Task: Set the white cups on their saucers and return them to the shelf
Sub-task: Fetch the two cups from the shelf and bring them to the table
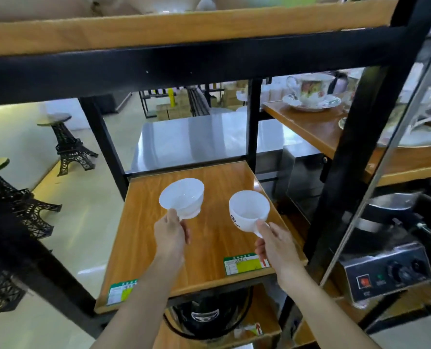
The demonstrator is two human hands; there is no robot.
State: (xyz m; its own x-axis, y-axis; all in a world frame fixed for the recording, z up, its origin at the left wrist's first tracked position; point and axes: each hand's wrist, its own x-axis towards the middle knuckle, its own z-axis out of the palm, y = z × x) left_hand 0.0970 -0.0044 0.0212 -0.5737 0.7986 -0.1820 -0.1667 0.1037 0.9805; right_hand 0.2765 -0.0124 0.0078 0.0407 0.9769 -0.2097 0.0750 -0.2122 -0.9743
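My left hand (171,235) grips the handle of a plain white cup (183,197), tilted with its mouth toward me, above the wooden shelf board (204,248). My right hand (272,244) holds a second white cup (248,210) by its handle; this one carries a dark logo on its side. Both cups hang in the air a little above the board, side by side and apart. No white saucers are visible on this board.
Black frame posts (253,122) and a thick upper shelf beam (184,64) box in the board. A floral cup on a saucer (311,95) sits on the right-hand shelf. A metal appliance with knobs (388,270) stands lower right. Eiffel-tower stools (69,144) stand left.
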